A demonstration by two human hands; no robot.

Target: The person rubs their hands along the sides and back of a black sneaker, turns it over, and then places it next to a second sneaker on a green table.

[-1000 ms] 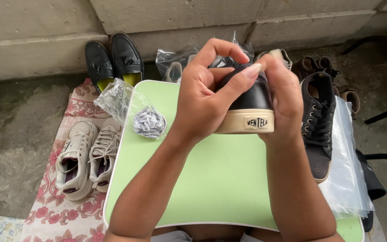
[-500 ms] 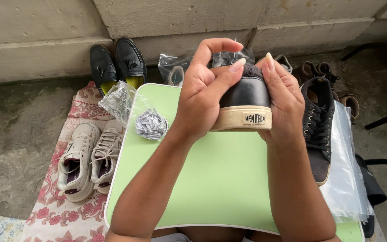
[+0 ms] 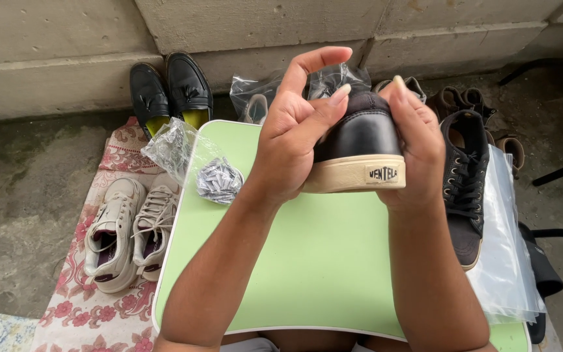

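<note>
Gripping a black sneaker (image 3: 360, 133) by its heel, the left hand (image 3: 294, 140) wraps one side while the right hand (image 3: 415, 146) clasps the other, holding it up above the green tray table (image 3: 320, 261). Just left of the left hand lies a clear bag of small grey pieces (image 3: 216, 181). Farther left sit white sneakers (image 3: 128, 228), and beyond them black loafers (image 3: 167, 91). Right of the right hand stands a dark high-top boot (image 3: 467, 189).
</note>
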